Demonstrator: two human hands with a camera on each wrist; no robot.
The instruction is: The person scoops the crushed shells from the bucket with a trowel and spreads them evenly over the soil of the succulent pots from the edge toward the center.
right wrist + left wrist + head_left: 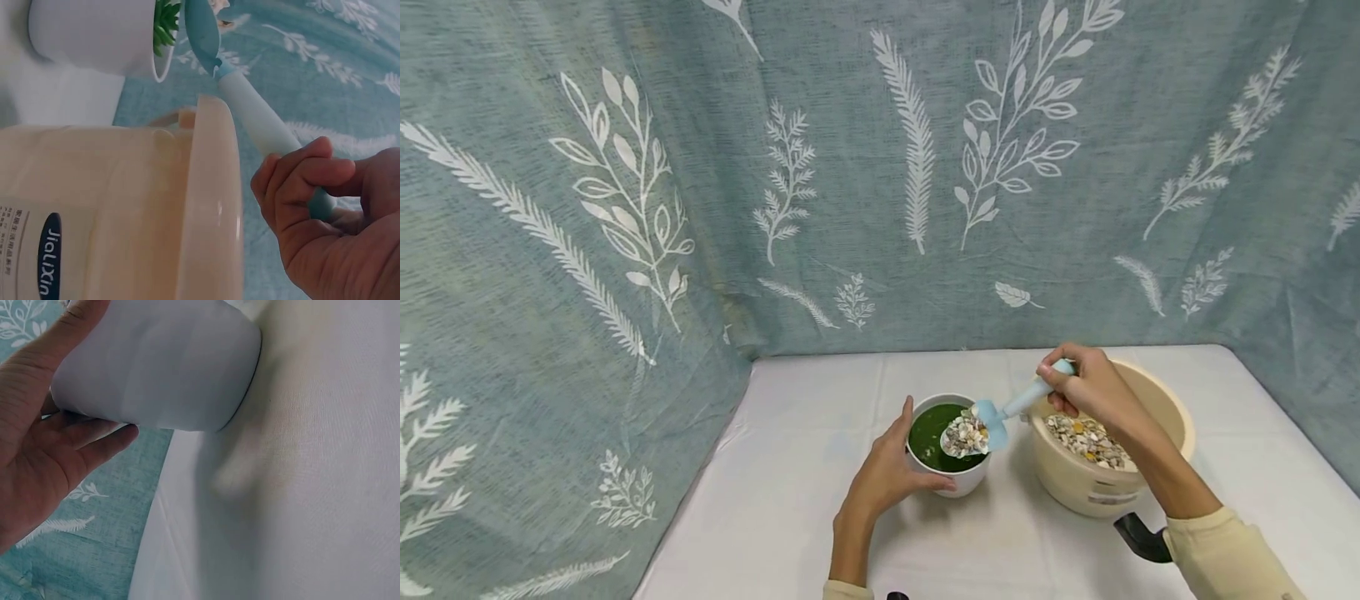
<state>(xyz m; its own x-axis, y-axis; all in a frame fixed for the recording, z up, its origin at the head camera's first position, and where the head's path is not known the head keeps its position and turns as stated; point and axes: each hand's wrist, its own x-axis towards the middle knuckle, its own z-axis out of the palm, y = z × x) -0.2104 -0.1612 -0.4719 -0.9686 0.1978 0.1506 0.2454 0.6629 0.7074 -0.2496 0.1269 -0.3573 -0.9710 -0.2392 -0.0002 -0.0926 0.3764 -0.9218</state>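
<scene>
My left hand (887, 471) holds a white pot (958, 483) by its side, thumb at the front and fingers at the left. Inside the pot is something dark green (928, 429); in the right wrist view, pointed succulent leaves (165, 25) show at its rim. My right hand (1086, 383) grips the handle of a light blue toy-like shovel (1026, 398). Its blade carries a heap of mixed pale pebbles (966, 435) with some orange bits, above the pot. The left wrist view shows the pot (156, 362) between thumb and fingers.
A cream plastic bucket (1067, 479), partly filled with similar pebbles (1090, 442), stands right of the pot, under my right forearm. A white cloth (790, 467) covers the table. Teal curtains (850, 208) with white leaf prints hang behind and at the sides.
</scene>
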